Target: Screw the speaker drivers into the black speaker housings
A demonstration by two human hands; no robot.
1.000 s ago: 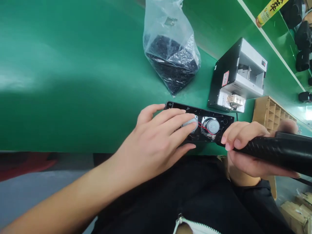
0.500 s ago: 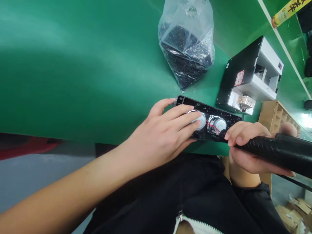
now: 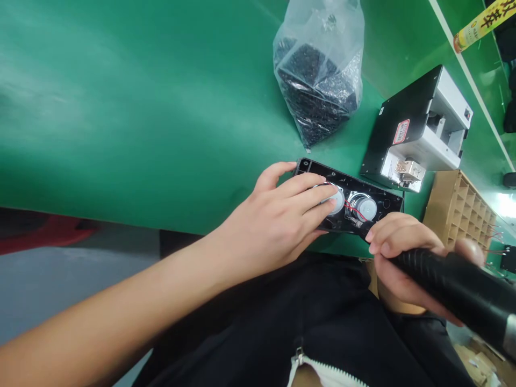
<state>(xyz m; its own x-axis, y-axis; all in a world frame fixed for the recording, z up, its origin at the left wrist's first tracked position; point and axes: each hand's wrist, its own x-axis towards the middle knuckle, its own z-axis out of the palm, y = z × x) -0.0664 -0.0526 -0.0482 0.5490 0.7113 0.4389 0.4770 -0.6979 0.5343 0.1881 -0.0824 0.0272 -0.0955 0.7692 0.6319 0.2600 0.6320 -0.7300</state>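
A black speaker housing [image 3: 365, 185] lies aslant on the green table, with two round silver speaker drivers in it. The right driver [image 3: 366, 208] shows fully, with red wires beside it; the left one [image 3: 335, 200] is partly under my fingers. My left hand [image 3: 288, 209] grips the housing's left part, thumb at its end and fingers over the left driver. In my right hand [image 3: 407, 242] is a black electric screwdriver [image 3: 455, 285], tilted, its front end pointing at the housing near the right driver. Its tip is hard to make out.
Beyond the housing stands a clear plastic bag [image 3: 320, 80] of small black parts. A black and silver machine [image 3: 419, 129] stands to the right, with a cardboard divider box [image 3: 463, 207] behind my right hand. A yellow can [image 3: 484, 24] lies at the far right.
The screwdriver's rear end has swung down and its front end has shifted slightly left. My left hand keeps its grip on the housing. The whole view has shifted a little.
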